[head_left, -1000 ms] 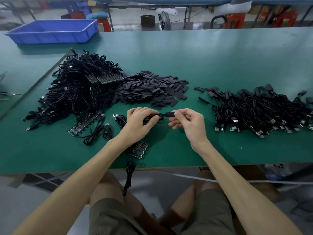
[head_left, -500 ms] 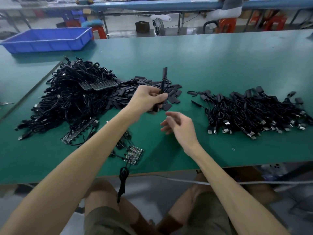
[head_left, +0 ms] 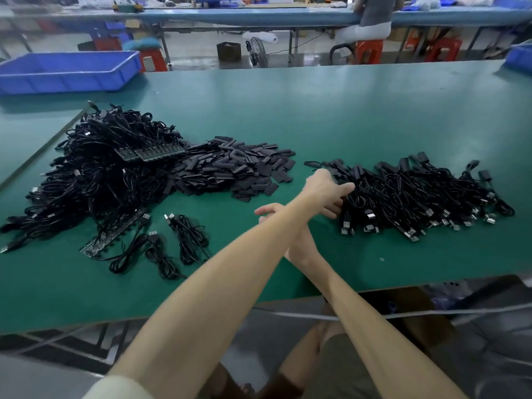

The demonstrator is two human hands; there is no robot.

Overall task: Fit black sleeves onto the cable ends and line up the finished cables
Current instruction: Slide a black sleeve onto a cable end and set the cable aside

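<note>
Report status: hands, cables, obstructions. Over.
Left hand at near-left edge of the finished cable pile, grip unclear. Right hand loose, empty, partly under the crossing left forearm. Sleeve pile and unsleeved cable heap lie apart from both hands.

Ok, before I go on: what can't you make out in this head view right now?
Right hand: head view, mostly under the crossing left forearm; only fingertips show, so any hold is unknown.
Left hand: head view, fingers tucked against the finished cable pile; grip unclear.
Tangled cable heap: head view, cut off by the left edge.
</note>
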